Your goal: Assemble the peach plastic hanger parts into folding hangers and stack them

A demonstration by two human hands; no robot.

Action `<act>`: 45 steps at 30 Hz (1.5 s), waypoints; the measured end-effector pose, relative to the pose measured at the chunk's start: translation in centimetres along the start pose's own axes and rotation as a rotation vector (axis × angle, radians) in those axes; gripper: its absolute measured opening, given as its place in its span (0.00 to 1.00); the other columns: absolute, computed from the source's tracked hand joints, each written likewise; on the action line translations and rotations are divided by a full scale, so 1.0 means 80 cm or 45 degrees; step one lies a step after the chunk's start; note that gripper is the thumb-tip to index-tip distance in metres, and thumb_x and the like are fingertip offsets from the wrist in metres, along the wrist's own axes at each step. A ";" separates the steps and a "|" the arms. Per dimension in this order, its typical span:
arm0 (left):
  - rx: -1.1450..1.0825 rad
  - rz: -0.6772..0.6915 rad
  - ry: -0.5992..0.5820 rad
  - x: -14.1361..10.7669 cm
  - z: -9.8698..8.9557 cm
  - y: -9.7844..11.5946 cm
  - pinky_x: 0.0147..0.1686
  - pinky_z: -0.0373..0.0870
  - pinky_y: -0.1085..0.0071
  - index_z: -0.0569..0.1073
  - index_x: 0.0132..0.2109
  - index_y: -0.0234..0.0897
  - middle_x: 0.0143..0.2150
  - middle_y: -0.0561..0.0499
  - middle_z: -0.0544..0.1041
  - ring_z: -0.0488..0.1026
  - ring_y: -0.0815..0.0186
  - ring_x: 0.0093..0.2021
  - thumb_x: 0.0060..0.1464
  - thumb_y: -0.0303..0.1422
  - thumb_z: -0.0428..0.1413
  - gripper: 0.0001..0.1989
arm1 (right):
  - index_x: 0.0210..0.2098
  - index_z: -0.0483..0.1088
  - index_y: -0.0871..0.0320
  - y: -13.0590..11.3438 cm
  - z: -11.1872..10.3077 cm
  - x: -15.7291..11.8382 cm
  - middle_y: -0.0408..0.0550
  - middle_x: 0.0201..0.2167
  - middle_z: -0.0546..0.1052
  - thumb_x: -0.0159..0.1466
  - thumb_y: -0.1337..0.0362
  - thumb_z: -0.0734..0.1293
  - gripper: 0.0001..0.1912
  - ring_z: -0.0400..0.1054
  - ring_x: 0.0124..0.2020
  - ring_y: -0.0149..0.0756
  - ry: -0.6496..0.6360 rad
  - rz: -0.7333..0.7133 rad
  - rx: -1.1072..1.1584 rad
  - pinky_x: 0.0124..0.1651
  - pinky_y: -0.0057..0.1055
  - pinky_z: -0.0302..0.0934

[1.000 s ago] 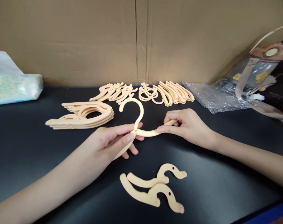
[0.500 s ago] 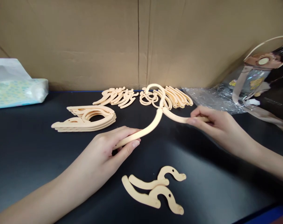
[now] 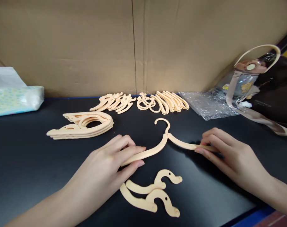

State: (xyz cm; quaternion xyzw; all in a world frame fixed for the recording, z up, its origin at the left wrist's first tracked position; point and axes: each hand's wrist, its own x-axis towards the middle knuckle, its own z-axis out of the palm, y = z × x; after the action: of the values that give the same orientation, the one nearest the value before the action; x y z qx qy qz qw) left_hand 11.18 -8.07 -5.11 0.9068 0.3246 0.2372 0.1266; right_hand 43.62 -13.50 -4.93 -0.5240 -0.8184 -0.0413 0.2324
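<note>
Between my two hands is a cream folding clothes hanger (image 3: 155, 150), its two arms spread and its hook pointing away from me. My left hand (image 3: 110, 167) pinches the end of the left arm between thumb and fingers. On the other side, my right hand (image 3: 226, 153) grips the end of the right arm. Just below the hanger, several loose curved hanger pieces (image 3: 143, 203) lie on the black table (image 3: 200, 195), close to my left hand. Beyond that hand rests a stack of folded hangers (image 3: 81, 134).
Along the back lie hanger arms (image 3: 110, 102), hook pieces (image 3: 144, 102) and more long arms (image 3: 173, 101). A tissue pack (image 3: 17, 97) stands at the left. Clear plastic wrap (image 3: 202, 104) and a strapped bottle (image 3: 246, 82) sit at the right, before a cardboard wall (image 3: 86, 47).
The hanger has come lower and nearer to the table, its hook tipping down from upright to lean away. Both hands still hold its ends. The view has shifted slightly.
</note>
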 end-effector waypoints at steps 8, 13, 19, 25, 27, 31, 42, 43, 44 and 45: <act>-0.019 0.066 -0.008 -0.001 0.004 0.000 0.39 0.68 0.72 0.70 0.54 0.44 0.44 0.56 0.75 0.72 0.67 0.43 0.66 0.27 0.52 0.12 | 0.34 0.68 0.56 0.018 0.007 0.009 0.46 0.33 0.73 0.73 0.54 0.59 0.16 0.65 0.33 0.39 -0.062 0.009 -0.151 0.36 0.37 0.58; 0.051 0.101 -0.084 0.008 -0.015 0.014 0.42 0.70 0.70 0.70 0.53 0.42 0.46 0.54 0.76 0.73 0.66 0.44 0.68 0.27 0.48 0.11 | 0.40 0.69 0.57 0.017 0.000 0.016 0.51 0.41 0.74 0.72 0.55 0.62 0.12 0.68 0.39 0.42 -0.005 -0.051 -0.215 0.41 0.40 0.61; 0.115 0.179 -0.047 0.019 -0.032 0.033 0.38 0.70 0.70 0.73 0.50 0.42 0.45 0.54 0.77 0.74 0.67 0.41 0.68 0.28 0.49 0.10 | 0.45 0.72 0.57 -0.040 -0.016 0.034 0.51 0.42 0.75 0.70 0.52 0.64 0.14 0.70 0.38 0.40 -0.302 -0.463 0.055 0.39 0.36 0.63; 0.033 0.213 -0.118 0.014 -0.027 0.034 0.37 0.70 0.71 0.74 0.47 0.40 0.41 0.54 0.77 0.73 0.67 0.39 0.68 0.28 0.49 0.10 | 0.35 0.73 0.58 -0.056 0.002 0.043 0.45 0.28 0.74 0.71 0.69 0.62 0.10 0.68 0.31 0.35 -0.201 -0.732 -0.045 0.38 0.34 0.60; -0.004 0.187 -0.130 0.009 -0.029 0.032 0.39 0.70 0.73 0.73 0.49 0.41 0.43 0.55 0.77 0.73 0.68 0.40 0.69 0.29 0.49 0.09 | 0.33 0.73 0.59 -0.054 0.002 0.049 0.44 0.26 0.73 0.70 0.71 0.62 0.11 0.68 0.31 0.35 -0.127 -0.799 -0.075 0.38 0.34 0.60; 0.054 0.140 -0.058 0.001 -0.034 0.033 0.47 0.68 0.73 0.67 0.59 0.42 0.50 0.53 0.76 0.73 0.68 0.47 0.70 0.36 0.49 0.13 | 0.31 0.71 0.59 -0.063 -0.009 0.071 0.46 0.27 0.73 0.69 0.73 0.60 0.12 0.67 0.30 0.34 -0.034 -0.750 0.043 0.34 0.33 0.59; 0.421 0.225 0.121 -0.002 -0.021 0.031 0.30 0.64 0.65 0.69 0.41 0.37 0.34 0.51 0.75 0.74 0.63 0.32 0.65 0.23 0.45 0.09 | 0.27 0.68 0.58 -0.099 0.038 0.108 0.42 0.27 0.72 0.73 0.60 0.59 0.18 0.67 0.31 0.30 -0.514 0.135 1.021 0.34 0.27 0.60; 0.415 0.188 0.085 -0.002 -0.022 0.028 0.28 0.64 0.66 0.68 0.40 0.38 0.34 0.51 0.74 0.73 0.63 0.30 0.65 0.23 0.44 0.10 | 0.28 0.69 0.59 -0.095 0.040 0.108 0.42 0.28 0.72 0.73 0.60 0.60 0.18 0.67 0.31 0.29 -0.462 0.075 0.997 0.35 0.27 0.60; 0.398 0.152 0.046 -0.003 -0.023 0.025 0.26 0.63 0.67 0.68 0.39 0.38 0.32 0.52 0.73 0.73 0.64 0.28 0.64 0.23 0.44 0.10 | 0.29 0.70 0.59 -0.091 0.041 0.108 0.42 0.29 0.72 0.73 0.60 0.61 0.17 0.67 0.31 0.29 -0.383 -0.003 0.940 0.36 0.27 0.60; 0.371 0.118 -0.009 -0.004 -0.025 0.022 0.24 0.63 0.68 0.67 0.39 0.39 0.32 0.52 0.72 0.72 0.65 0.27 0.63 0.23 0.43 0.10 | 0.30 0.71 0.59 -0.086 0.041 0.108 0.42 0.29 0.73 0.72 0.61 0.63 0.15 0.66 0.32 0.30 -0.294 -0.086 0.862 0.37 0.27 0.60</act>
State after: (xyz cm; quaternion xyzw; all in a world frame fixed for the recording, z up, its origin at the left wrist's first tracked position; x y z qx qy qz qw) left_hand 10.92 -9.47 -2.84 0.9305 0.3128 0.1900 -0.0164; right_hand 33.54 -8.32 -2.99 -0.3912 -0.8233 0.2840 0.2975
